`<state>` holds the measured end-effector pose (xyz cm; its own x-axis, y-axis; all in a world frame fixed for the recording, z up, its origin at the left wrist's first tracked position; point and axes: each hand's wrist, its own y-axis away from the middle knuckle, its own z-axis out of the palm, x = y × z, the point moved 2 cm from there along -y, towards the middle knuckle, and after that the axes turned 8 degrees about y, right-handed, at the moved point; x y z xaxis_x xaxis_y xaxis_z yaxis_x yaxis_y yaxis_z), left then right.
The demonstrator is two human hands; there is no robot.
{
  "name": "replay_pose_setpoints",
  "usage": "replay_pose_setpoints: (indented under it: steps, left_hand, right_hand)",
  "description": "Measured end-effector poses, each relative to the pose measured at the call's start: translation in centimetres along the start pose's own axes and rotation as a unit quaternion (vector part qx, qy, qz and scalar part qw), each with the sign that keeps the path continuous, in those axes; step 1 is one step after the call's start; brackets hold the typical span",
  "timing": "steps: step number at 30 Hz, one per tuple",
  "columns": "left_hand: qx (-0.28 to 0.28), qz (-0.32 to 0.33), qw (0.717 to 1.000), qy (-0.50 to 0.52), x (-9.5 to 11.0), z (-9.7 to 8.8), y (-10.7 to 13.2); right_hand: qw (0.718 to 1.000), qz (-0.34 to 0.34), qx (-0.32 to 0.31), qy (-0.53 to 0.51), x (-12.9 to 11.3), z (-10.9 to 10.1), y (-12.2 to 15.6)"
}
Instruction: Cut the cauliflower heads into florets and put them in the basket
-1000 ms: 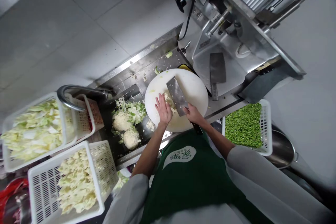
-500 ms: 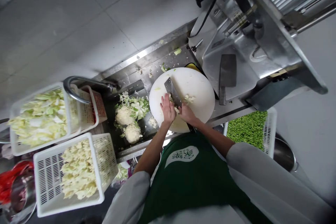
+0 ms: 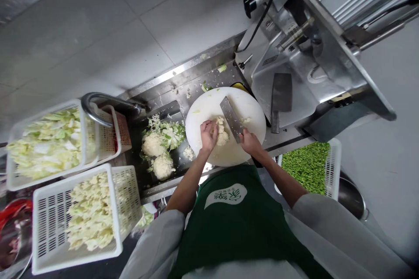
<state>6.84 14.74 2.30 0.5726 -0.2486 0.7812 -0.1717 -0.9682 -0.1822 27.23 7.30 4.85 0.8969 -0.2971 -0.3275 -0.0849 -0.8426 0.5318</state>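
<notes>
Cutting board (image 3: 253, 104), round, white: landmark for all entries below.

Cauliflower piece (image 3: 222, 135), cut, pale: one, lying near the middle of the board. Longer axis, so far as it shows, runs from the board's far side toward its near side, roughly in line with the blade beside it.

Left hand (image 3: 208, 134): over the board's left half, immediately left of the cauliflower piece and the nearer of the two hands to it. Fingers curled inward; whether they pinch a bit of it or merely rest against it cannot be told.

Right hand (image 3: 250, 140): at the board's near right part, farther from the piece. Closed around the handle of a cleaver.

Cleaver (image 3: 231, 115): broad blade slanting from the board's far middle down to the right hand, just right of the cauliflower piece. The piece thus lies between left hand and blade. Whether the blade touches the board cannot be told.

Crumbs (image 3: 245, 120), pale: scattered on the board, right of the blade.

Cauliflower heads (image 3: 163, 166), two visible: left of the board, in the dark basin.

White basket (image 3: 52, 226), holding cut florets (image 3: 91, 213): farther left of the board, toward the wearer.

Second cleaver (image 3: 282, 93): right of the board, lying on the slicer's base.
</notes>
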Motion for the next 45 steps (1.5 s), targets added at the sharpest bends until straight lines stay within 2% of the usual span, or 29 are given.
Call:
replay_pose_setpoints:
  steps: [2,7,9,13,16,18,22,25,29,35,37,39,41,45]
  left_hand:
    - [0.022,-0.006,1.0,0.006,-0.5,0.2,-0.2]
    - [-0.017,-0.06,0.994,0.089,-0.5,2.1,-1.4]
    - [-0.016,-0.076,0.99,0.114,-0.2,2.5,-1.4]
    - [-0.005,-0.085,0.988,0.133,-0.3,1.9,-0.4]
    - [0.028,-0.092,0.989,0.11,-1.2,1.0,-0.5]
    - [0.023,-0.089,0.988,0.121,-1.8,1.1,-1.7]
    - [-0.067,-0.072,0.98,0.173,-2.0,2.9,-4.4]
    - [-0.056,-0.038,0.981,0.18,-1.5,3.5,-5.0]
    - [-0.049,0.009,0.984,0.172,-0.9,3.6,-4.8]
    - [-0.075,0.024,0.981,0.176,-1.0,3.8,-5.2]
    - [-0.075,0.022,0.982,0.174,-0.8,3.4,-5.1]
    - [-0.054,0.024,0.984,0.17,-0.5,2.6,-4.5]
    - [-0.031,0.037,0.986,0.16,-0.2,1.6,-3.4]
    - [-0.036,0.058,0.988,0.14,-0.2,0.6,-0.5]
  right_hand:
    - [1.0,-0.009,-0.007,0.021,0.3,-0.2,0.4]
    - [0.998,-0.018,-0.018,0.054,0.5,-0.8,1.1]
    - [0.998,-0.015,-0.021,0.057,0.5,-1.1,1.3]
    - [0.998,-0.004,-0.03,0.057,0.2,-1.2,1.5]
    - [0.998,0.01,-0.027,0.064,0.0,-1.1,1.7]
    - [0.997,0.021,-0.022,0.076,-0.1,-1.3,1.8]
    - [0.993,0.032,-0.02,0.116,-0.3,-2.0,2.5]
    - [0.986,0.018,-0.02,0.163,-0.5,-2.5,3.4]
    - [0.978,-0.037,-0.033,0.201,-0.4,-2.7,4.2]
    - [0.969,-0.049,-0.051,0.235,-0.3,-2.2,3.4]
    - [0.97,-0.048,-0.053,0.231,-0.4,-2.0,2.8]
    - [0.974,-0.046,-0.057,0.217,-0.3,-2.1,2.2]
    - [0.978,-0.043,-0.058,0.197,0.0,-2.4,1.8]
    - [0.984,-0.042,-0.04,0.169,0.0,-3.9,1.9]
